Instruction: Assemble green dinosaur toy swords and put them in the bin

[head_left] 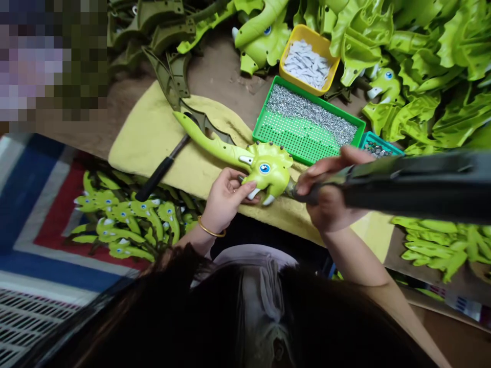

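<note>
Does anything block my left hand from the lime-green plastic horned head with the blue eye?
Nothing visible does: your left hand holds the lime-green plastic horned head, with its thumb directly on the surface.

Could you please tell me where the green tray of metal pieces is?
The green tray sits above and right of centre in the head view, beyond the right hand, between the yellow bin and teal tray.

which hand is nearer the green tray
The right hand: beside the tray, at its near right corner, gripping a dark tool. Left hand: farther off, lower left of the tray, holding a toy head.
</note>
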`<action>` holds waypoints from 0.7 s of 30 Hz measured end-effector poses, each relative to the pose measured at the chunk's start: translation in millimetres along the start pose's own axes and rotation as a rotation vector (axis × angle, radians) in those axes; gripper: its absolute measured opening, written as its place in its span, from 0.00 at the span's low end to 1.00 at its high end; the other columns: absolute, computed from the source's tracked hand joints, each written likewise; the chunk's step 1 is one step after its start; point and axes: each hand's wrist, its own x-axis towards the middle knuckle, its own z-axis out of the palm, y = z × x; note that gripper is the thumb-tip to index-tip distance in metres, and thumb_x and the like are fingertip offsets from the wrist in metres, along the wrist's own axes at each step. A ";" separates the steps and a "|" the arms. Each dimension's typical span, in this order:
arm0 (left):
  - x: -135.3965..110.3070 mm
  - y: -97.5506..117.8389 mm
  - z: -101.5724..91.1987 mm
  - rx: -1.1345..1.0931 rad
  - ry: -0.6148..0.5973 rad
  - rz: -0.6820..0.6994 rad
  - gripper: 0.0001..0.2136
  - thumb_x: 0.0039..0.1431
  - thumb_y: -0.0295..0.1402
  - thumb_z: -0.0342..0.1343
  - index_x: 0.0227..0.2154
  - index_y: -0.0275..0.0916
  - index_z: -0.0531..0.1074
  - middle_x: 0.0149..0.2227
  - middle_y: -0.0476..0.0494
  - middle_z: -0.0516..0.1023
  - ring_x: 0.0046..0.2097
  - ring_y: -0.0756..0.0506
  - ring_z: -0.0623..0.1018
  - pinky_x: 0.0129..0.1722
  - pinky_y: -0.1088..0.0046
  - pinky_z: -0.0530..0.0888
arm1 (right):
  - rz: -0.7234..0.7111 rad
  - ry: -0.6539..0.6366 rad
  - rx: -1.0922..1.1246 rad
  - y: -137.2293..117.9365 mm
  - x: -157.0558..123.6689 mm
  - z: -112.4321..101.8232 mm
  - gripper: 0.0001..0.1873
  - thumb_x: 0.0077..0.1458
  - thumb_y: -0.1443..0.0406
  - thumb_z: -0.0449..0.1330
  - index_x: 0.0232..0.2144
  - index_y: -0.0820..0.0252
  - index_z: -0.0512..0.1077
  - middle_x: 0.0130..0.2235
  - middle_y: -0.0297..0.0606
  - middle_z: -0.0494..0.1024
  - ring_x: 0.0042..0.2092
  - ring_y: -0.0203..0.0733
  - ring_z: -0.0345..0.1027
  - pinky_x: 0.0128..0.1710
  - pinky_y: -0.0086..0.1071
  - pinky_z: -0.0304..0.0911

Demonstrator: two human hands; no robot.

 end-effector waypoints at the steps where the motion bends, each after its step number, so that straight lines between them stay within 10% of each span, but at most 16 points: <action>1: 1.5 -2.3 -1.3 -0.001 -0.006 0.000 0.25 0.42 0.43 0.71 0.36 0.39 0.62 0.26 0.51 0.78 0.26 0.46 0.81 0.28 0.68 0.82 | -0.094 0.099 0.045 2.2 13.8 3.5 0.19 0.53 0.53 0.62 0.48 0.40 0.70 0.33 0.24 0.76 0.20 0.28 0.63 0.15 0.27 0.60; 4: 4.0 -8.7 -5.5 0.006 -0.027 0.012 0.24 0.44 0.43 0.70 0.36 0.39 0.62 0.27 0.50 0.79 0.27 0.47 0.81 0.29 0.68 0.82 | -0.187 0.390 -0.038 28.0 56.6 6.6 0.15 0.58 0.52 0.58 0.47 0.44 0.70 0.36 0.27 0.73 0.21 0.27 0.63 0.17 0.27 0.58; 11: 4.0 -10.0 -7.4 0.010 -0.043 0.023 0.21 0.47 0.41 0.68 0.37 0.38 0.63 0.29 0.49 0.79 0.29 0.46 0.82 0.29 0.69 0.83 | 0.129 0.252 -0.265 109.0 90.8 -14.5 0.37 0.57 0.39 0.47 0.56 0.58 0.62 0.32 0.34 0.73 0.29 0.33 0.67 0.32 0.33 0.67; 21: 4.4 -6.8 -8.5 0.016 -0.051 -0.018 0.22 0.47 0.41 0.69 0.36 0.38 0.63 0.28 0.50 0.79 0.28 0.47 0.82 0.29 0.70 0.82 | -0.054 0.534 -0.259 97.0 87.7 9.7 0.32 0.51 0.41 0.58 0.48 0.56 0.65 0.28 0.29 0.70 0.22 0.31 0.63 0.24 0.32 0.62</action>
